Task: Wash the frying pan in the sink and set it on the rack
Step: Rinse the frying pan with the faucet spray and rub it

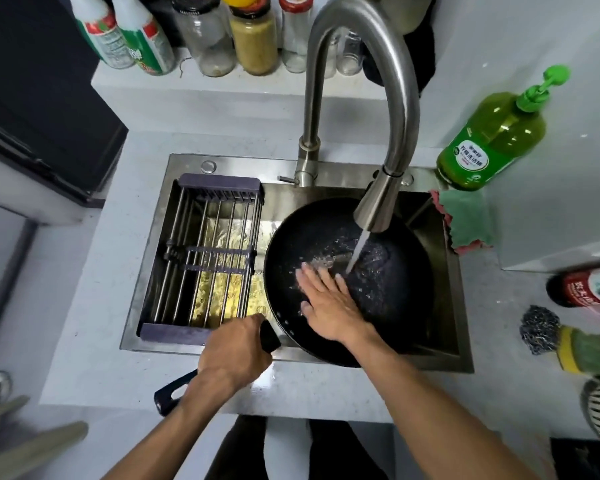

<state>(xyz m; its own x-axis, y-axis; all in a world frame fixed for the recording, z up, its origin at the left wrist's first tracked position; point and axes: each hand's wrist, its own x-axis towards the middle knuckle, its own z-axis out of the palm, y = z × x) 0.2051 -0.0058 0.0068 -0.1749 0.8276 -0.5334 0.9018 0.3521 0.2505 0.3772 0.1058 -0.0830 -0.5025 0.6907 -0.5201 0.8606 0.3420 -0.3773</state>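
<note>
Head cam: round black frying pan (388, 299) under water, left hand (234, 351) round handle, right hand (326, 303) flat inside.

- The frying pan (388, 292) sits in the right part of the sink (146, 292), under the faucet (371, 109) spout.
- The rack (205, 258) spans the sink's left part, just beside the pan.
- The left hand (234, 355) grips the pan's handle (170, 393) over the counter (94, 341) edge.
- The right hand (326, 306) lies flat inside the pan.
- The soap bottle (492, 136) stands behind the sink's right corner, with a cloth (465, 220) before it.
</note>
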